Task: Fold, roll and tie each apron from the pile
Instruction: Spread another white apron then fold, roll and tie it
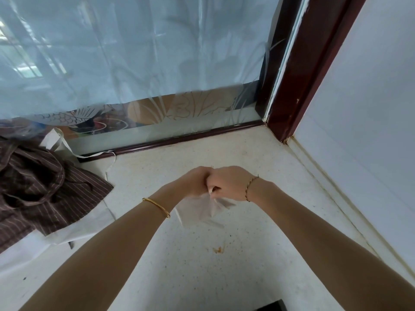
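No readable text, labels, brands or numbers showed anywhere in the head view. The frosted glass panel (179, 108) carried only etched fish and plant patterns, no lettering. The striped brown cloth (45, 187) at the counter's left edge had no visible tag or print.

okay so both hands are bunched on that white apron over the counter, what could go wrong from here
Both the left hand and right hand grip the apron at one spot, so its loose end hangs free and may unroll. An orange stain on the counter lies just below and could soil it.
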A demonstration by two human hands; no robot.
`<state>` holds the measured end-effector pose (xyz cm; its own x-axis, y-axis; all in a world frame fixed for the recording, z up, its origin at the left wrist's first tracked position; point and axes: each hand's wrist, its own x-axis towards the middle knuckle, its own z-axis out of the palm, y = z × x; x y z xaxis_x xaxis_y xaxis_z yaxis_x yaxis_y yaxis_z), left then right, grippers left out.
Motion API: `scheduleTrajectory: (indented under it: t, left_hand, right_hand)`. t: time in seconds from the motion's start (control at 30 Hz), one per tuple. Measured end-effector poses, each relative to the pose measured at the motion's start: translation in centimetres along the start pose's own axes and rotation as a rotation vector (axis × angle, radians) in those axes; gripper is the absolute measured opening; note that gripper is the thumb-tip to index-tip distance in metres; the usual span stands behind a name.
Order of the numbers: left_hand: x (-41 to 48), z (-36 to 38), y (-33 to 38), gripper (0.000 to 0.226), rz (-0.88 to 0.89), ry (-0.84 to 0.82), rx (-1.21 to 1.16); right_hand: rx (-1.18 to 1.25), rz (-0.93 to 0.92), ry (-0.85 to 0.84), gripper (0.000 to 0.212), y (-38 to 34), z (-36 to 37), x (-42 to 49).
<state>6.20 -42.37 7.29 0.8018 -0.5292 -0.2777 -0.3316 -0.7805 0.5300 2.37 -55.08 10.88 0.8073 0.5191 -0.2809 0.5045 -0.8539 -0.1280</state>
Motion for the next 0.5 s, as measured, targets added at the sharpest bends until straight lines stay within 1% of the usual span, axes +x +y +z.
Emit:
scheduleTrajectory:
  t: [0.07, 0.13, 0.17, 0.2, 0.27, 0.33, 0.37, 0.43, 0.5]
  left_hand:
    - [-0.3, -0.2, -0.1, 0.013, 0.007, -0.062, -0.096]
    - [-0.4, -0.2, -0.4, 0.022, -0.001, -0.121, -0.181]
    - [-0.4, -0.1, -0.5, 0.025, -0.007, -0.134, -0.209]
    - [-0.5, 0.1, -0.6, 0.027, -0.014, -0.138, -0.223]
    - [-0.4, 0.5, -0.6, 0.028, -0.028, -0.146, -0.228]
    - [-0.4, 1.1, -0.3, 0.019, -0.028, -0.151, -0.219]
    - [-0.3, 1.3, -0.2, 0.015, -0.024, -0.141, -0.21]
    - [-0.1, 1.8, 0.2, 0.025, -0.013, -0.093, -0.167]
    - [0.2, 2.1, 0.5, 0.022, -0.015, -0.042, -0.097]
  right_hand:
    - [0.108, 0.028, 0.073, 0.018, 1.1, 0.0, -0.2]
    - [0.209, 0.066, 0.176, 0.019, 1.8, 0.5, -0.5]
    - [0.249, 0.092, 0.2, 0.019, 2.0, 0.9, -0.5]
    - [0.272, 0.121, 0.191, 0.019, 2.1, 1.2, -0.5]
    - [0.26, 0.164, 0.117, 0.018, 2.2, 1.7, -0.4]
    - [0.247, 0.181, 0.064, 0.017, 2.3, 1.9, -0.3]
    - [0.263, 0.189, 0.053, 0.015, 2.3, 1.9, -0.2]
    - [0.343, 0.224, 0.031, 0.01, 2.7, 2.2, -0.1]
    - [0.423, 0.272, 0.01, 0.007, 3.1, 2.8, 0.2]
